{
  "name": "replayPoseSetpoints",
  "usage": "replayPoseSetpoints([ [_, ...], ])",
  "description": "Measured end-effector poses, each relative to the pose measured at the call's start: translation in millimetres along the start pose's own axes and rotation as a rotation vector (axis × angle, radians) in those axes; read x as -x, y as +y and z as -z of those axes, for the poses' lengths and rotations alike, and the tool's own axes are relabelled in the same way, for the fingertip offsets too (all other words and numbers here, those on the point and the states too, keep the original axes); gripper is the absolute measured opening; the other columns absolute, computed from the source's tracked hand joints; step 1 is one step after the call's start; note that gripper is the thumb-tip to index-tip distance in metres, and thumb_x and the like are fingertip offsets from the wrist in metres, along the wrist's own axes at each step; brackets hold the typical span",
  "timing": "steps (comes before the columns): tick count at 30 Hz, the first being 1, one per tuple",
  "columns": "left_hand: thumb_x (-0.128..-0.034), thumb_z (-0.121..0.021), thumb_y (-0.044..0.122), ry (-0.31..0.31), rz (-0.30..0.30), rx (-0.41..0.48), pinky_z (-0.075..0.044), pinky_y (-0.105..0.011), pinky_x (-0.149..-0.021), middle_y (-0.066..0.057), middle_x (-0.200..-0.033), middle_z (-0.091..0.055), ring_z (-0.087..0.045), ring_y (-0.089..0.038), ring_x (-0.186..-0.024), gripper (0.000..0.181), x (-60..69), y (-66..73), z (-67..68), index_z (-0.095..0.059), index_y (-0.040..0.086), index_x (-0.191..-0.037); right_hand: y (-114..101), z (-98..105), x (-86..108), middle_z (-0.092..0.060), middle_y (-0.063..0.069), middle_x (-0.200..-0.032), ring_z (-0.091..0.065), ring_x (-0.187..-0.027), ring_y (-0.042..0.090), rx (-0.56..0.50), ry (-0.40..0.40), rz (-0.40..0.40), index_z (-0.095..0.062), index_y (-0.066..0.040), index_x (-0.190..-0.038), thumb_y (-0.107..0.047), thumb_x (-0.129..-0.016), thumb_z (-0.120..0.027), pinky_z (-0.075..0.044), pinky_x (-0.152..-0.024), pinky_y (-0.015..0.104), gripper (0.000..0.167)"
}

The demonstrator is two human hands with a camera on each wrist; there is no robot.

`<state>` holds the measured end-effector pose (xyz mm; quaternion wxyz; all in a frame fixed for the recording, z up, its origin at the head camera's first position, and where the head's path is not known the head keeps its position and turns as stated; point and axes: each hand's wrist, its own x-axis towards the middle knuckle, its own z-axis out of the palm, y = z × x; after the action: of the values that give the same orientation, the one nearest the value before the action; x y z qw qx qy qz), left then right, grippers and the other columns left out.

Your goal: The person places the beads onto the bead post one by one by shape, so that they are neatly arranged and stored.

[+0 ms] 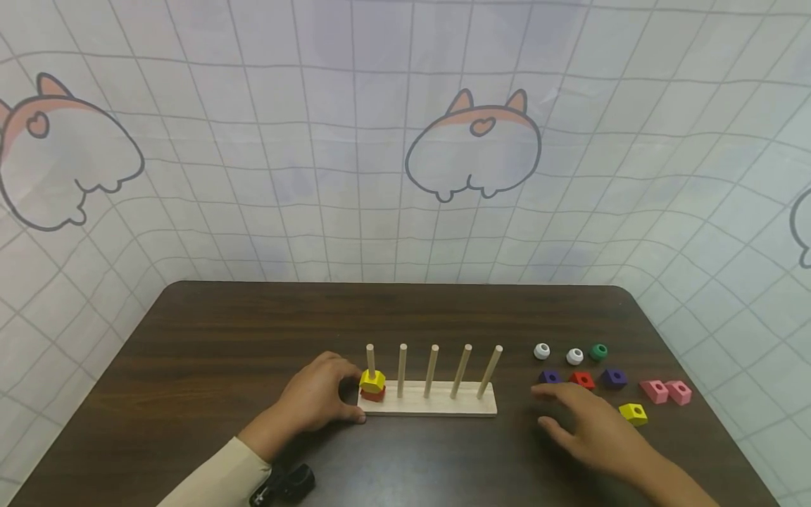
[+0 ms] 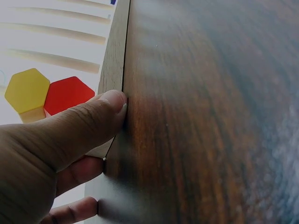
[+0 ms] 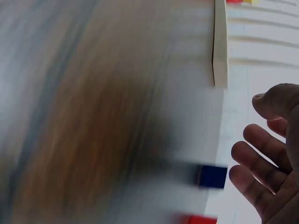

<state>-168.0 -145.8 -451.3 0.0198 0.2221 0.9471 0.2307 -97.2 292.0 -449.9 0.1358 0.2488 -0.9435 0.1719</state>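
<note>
A wooden base point(image 1: 431, 406) with several upright pegs stands mid-table. On its leftmost peg a yellow block point(image 1: 372, 382) sits above a red one point(image 1: 373, 396). My left hand point(image 1: 319, 396) grips the left end of the base, its thumb on the front edge; the left wrist view shows the thumb point(image 2: 88, 123) pressed there beside the red block point(image 2: 69, 94). My right hand point(image 1: 592, 431) hangs over the table right of the base, fingers spread and holding nothing. In the right wrist view a dark blue block point(image 3: 213, 177) lies near its fingertips point(image 3: 240, 172).
Right of the base lie two white beads point(image 1: 541, 351), a green bead point(image 1: 598, 352), two dark blue blocks point(image 1: 613, 379), a red block point(image 1: 582, 380), two pink blocks point(image 1: 679, 393) and a yellow block point(image 1: 633, 414). A black device point(image 1: 285, 484) is at my left wrist.
</note>
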Motion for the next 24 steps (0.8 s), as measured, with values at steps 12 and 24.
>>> replayPoseSetpoints([
  [12, -0.0586, -0.1, 0.037, -0.003, 0.016, 0.006, -0.053, -0.049, -0.086, 0.006, -0.104, -0.068, -0.059, -0.022, -0.111, 0.052, 0.3, 0.3, 0.6, -0.078, 0.02, -0.102, 31, 29, 24.3, -0.071, 0.001, -0.115, -0.069, -0.105, 0.03, 0.052, 0.021, -0.134, -0.07, -0.012, -0.118, -0.014, -0.078, -0.089, -0.055, -0.083, 0.049, 0.044],
  [24, -0.0586, -0.1, 0.037, 0.002, 0.008, -0.002, -0.053, -0.048, -0.087, 0.005, -0.104, -0.068, -0.059, -0.023, -0.112, 0.052, -0.3, -0.4, -0.1, -0.077, 0.02, -0.102, 67, 34, 49.2, -0.071, -0.002, -0.104, -0.066, -0.09, 0.02, 0.105, 0.083, -0.151, -0.073, -0.011, -0.113, -0.012, -0.069, -0.093, -0.052, -0.073, 0.026, 0.048],
])
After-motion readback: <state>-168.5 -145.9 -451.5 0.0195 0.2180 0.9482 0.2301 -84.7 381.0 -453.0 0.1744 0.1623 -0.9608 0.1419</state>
